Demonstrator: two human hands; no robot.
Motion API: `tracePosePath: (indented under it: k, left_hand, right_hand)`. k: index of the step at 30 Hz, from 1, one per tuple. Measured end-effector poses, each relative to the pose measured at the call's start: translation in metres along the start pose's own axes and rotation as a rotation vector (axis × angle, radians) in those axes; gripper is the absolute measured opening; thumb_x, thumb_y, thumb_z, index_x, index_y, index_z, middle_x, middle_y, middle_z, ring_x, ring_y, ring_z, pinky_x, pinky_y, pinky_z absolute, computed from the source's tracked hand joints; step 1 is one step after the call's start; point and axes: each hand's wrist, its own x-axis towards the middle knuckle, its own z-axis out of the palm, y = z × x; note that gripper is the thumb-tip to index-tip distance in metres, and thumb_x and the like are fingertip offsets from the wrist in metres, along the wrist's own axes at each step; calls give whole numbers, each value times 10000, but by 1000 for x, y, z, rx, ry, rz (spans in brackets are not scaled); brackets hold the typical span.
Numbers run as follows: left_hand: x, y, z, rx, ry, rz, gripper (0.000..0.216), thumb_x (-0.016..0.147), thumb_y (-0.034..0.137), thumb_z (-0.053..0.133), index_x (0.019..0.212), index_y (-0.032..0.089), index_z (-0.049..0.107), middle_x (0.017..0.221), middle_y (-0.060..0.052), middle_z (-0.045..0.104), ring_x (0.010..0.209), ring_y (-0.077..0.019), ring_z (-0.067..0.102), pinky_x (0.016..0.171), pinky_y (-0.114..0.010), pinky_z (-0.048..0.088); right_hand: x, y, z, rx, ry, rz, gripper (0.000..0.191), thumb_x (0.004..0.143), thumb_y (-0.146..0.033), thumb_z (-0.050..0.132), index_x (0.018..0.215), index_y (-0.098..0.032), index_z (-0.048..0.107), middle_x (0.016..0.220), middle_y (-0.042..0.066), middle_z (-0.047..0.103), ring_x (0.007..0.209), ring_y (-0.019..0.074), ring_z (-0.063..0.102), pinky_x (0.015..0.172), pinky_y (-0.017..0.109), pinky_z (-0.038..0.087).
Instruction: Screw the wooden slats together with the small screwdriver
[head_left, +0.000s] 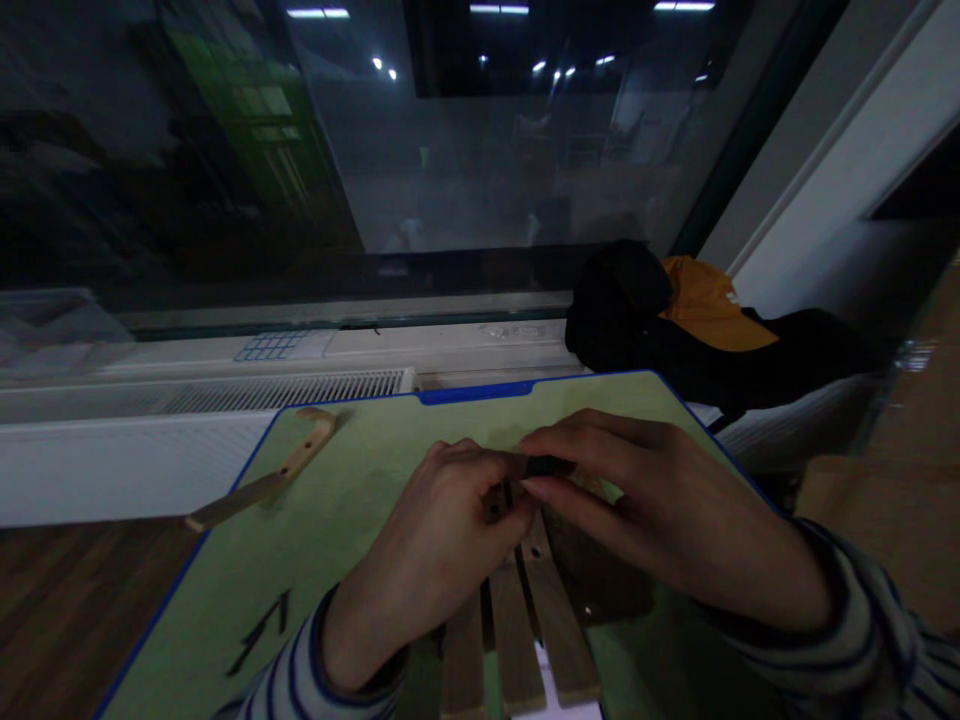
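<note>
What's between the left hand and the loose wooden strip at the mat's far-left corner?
Head view: only bare green mat between the left hand and the loose wooden strip; the thin dark pieces lie nearer the person, off that line.

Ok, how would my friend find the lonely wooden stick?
Start at the blue-edged green mat. At its far left corner the stick pokes over the edge. Unlike the held slats, it lies alone and bends at one end.
</note>
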Motion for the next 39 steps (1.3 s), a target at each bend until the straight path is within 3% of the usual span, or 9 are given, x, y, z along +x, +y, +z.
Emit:
tracePosePath:
  k: [7, 13, 20, 30, 39]
  left_hand:
    - [2, -1, -1, 13, 11, -21, 69, 806, 188, 601, 808, 212, 666, 763, -2, 686, 747, -197, 586, 732, -345, 404]
    - [2, -1, -2, 31, 19, -21, 126, 829, 184, 581, 739, 205, 668, 702, 5, 674, 683, -178, 585, 689, -323, 404]
    - [2, -1, -1, 10, 14, -5, 145, 839, 163, 574, 749, 209, 678, 701, 11, 680, 685, -170, 590, 682, -313, 409]
    - [0, -3, -1, 26, 8, 13, 111, 822, 169, 585, 770, 203, 676, 728, 0, 690, 692, -174, 601, 678, -319, 419]
    - [1, -2, -2, -6, 21, 3, 131, 821, 141, 586, 736, 203, 663, 727, 9, 688, 687, -166, 599, 681, -309, 412]
  right_hand:
    - [-1, 1, 0, -9, 15, 6, 184, 892, -244, 525, 1068, -205, 557, 934, 15, 650, 836, 134, 611, 740, 260, 477]
    - [-3, 2, 0, 2, 42, -26, 298, 881, -194, 517, 1179, -192, 529, 1086, 33, 648, 971, 135, 603, 851, 261, 477]
    - [-2, 2, 1, 9, 44, -37, 212, 885, -189, 529, 1091, -191, 573, 1019, 8, 658, 922, 101, 607, 834, 203, 456]
    - [0, 2, 1, 29, 33, -17, 192, 890, -230, 524, 1070, -196, 582, 956, 23, 652, 861, 128, 611, 771, 255, 488]
    - [-2, 3, -1, 16, 16, -29, 272, 889, -232, 531, 1157, -190, 549, 1055, 16, 648, 953, 112, 596, 840, 225, 461]
